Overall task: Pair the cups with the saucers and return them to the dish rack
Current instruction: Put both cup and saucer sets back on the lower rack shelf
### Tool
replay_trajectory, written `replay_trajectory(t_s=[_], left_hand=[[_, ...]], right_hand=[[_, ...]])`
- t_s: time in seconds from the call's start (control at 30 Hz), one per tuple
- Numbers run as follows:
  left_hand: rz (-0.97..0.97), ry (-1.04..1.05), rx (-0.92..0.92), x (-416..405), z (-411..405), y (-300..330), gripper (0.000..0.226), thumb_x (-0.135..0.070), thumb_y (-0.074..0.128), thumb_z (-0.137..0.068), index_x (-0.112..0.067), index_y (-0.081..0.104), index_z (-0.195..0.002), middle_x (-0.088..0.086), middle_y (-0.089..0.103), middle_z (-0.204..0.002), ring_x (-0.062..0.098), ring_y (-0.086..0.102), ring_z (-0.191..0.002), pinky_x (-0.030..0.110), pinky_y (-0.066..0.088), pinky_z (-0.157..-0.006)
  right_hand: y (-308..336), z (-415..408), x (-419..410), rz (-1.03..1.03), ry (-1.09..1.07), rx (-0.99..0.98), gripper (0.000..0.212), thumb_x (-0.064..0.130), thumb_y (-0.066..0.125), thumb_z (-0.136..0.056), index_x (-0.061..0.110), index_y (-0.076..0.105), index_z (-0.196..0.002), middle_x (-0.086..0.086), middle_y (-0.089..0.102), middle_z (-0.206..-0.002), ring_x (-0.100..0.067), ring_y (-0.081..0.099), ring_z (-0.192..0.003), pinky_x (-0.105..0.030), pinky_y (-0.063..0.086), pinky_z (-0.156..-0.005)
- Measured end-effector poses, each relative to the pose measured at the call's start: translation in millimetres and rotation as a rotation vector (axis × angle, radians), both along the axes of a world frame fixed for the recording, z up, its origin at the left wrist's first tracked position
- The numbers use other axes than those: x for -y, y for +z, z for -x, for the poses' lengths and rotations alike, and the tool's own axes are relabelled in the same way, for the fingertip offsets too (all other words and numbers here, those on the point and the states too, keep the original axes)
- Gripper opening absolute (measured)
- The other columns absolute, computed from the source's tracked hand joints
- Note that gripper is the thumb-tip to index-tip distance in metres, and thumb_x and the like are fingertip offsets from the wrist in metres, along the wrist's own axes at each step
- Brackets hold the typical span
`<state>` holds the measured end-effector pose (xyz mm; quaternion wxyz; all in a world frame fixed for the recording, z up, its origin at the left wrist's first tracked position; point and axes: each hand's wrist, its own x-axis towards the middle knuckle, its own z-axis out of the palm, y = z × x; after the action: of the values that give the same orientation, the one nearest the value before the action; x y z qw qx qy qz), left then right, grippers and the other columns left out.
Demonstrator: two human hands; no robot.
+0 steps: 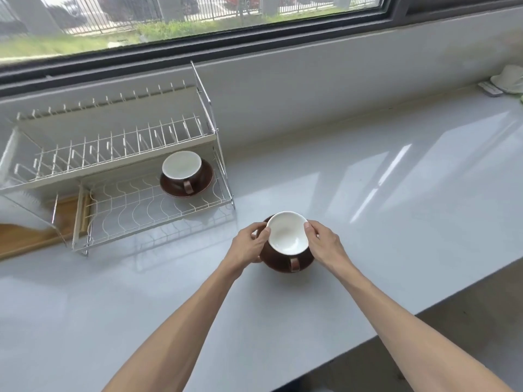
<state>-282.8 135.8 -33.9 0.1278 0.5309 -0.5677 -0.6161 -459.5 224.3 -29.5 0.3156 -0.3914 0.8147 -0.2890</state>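
A brown cup with a white inside (287,236) sits on a brown saucer (278,264), held above the white counter, its handle toward me. My left hand (250,244) grips the saucer's left edge, thumb near the cup rim. My right hand (322,241) grips the right edge, thumb against the rim. A second brown cup (182,166) stands on its saucer (205,179) at the right end of the lower shelf of the white wire dish rack (147,205), handle toward me.
The rack's upper shelf of plate slots (113,148) holds nothing. A wooden board (28,236) lies under the rack's left end. White objects (506,80) sit at the far right of the counter (368,222). The counter's front edge runs diagonally at the lower right.
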Motion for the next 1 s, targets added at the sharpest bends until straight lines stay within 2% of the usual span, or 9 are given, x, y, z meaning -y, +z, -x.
replay_trajectory(t_s=[0.1, 0.17, 0.43, 0.57, 0.77, 1.0], left_hand=[[0.008, 0.064, -0.001, 2.5, -32.7, 2.4, 0.022, -0.043, 0.057, -0.097, -0.036, 0.063, -0.117, 0.019, 0.069, -0.116, 0.029, 0.070, -0.104, 0.039, 0.064, -0.076], [0.017, 0.106, -0.002, 4.1, -55.3, 3.3, 0.023, -0.044, 0.056, -0.098, -0.036, 0.063, -0.118, 0.017, 0.070, -0.115, 0.025, 0.069, -0.096, 0.033, 0.062, -0.070], [0.034, 0.280, 0.042, 14.1, -139.6, 15.2, 0.033, -0.044, 0.055, -0.096, -0.033, 0.062, -0.127, 0.010, 0.070, -0.115, 0.025, 0.069, -0.106, 0.032, 0.063, -0.070], [0.046, 0.331, 0.058, 22.5, -173.3, 20.1, 0.041, -0.047, 0.057, -0.094, -0.033, 0.061, -0.132, 0.009, 0.069, -0.117, 0.024, 0.069, -0.106, 0.035, 0.064, -0.075], [0.085, 0.413, 0.063, 44.0, -211.3, 28.2, 0.036, -0.043, 0.058, -0.094, -0.033, 0.064, -0.129, 0.010, 0.072, -0.112, 0.023, 0.070, -0.105, 0.044, 0.065, -0.081], [0.096, 0.490, 0.046, 81.9, -240.8, 33.0, 0.032, -0.042, 0.060, -0.096, -0.033, 0.064, -0.126, 0.008, 0.070, -0.116, 0.023, 0.068, -0.108, 0.044, 0.063, -0.084]], right_hand=[[6.9, -27.1, 12.9, 0.009, 0.074, 0.013, 0.039, 0.036, 0.034, -0.106, 0.017, 0.062, -0.123, -0.004, 0.066, -0.105, -0.027, 0.057, -0.106, -0.038, 0.044, -0.090], [11.0, -46.9, 22.0, 0.012, 0.118, 0.015, 0.040, 0.036, 0.034, -0.106, 0.013, 0.063, -0.122, -0.009, 0.068, -0.110, -0.029, 0.058, -0.108, -0.040, 0.044, -0.092], [16.6, -123.7, 62.3, 0.033, 0.285, 0.017, 0.040, 0.035, 0.034, -0.106, 0.009, 0.063, -0.112, -0.011, 0.068, -0.103, -0.031, 0.059, -0.102, -0.038, 0.043, -0.084], [20.8, -154.6, 81.9, 0.038, 0.341, 0.027, 0.038, 0.037, 0.034, -0.106, 0.013, 0.064, -0.110, -0.007, 0.067, -0.102, -0.028, 0.057, -0.099, -0.034, 0.040, -0.080], [29.6, -194.8, 114.2, 0.057, 0.389, 0.031, 0.039, 0.038, 0.035, -0.106, 0.014, 0.065, -0.114, -0.004, 0.067, -0.105, -0.026, 0.058, -0.104, -0.040, 0.045, -0.095], [33.3, -224.0, 157.6, 0.077, 0.421, 0.042, 0.038, 0.041, 0.036, -0.105, 0.018, 0.065, -0.112, -0.001, 0.069, -0.100, -0.024, 0.060, -0.101, -0.038, 0.046, -0.091]])
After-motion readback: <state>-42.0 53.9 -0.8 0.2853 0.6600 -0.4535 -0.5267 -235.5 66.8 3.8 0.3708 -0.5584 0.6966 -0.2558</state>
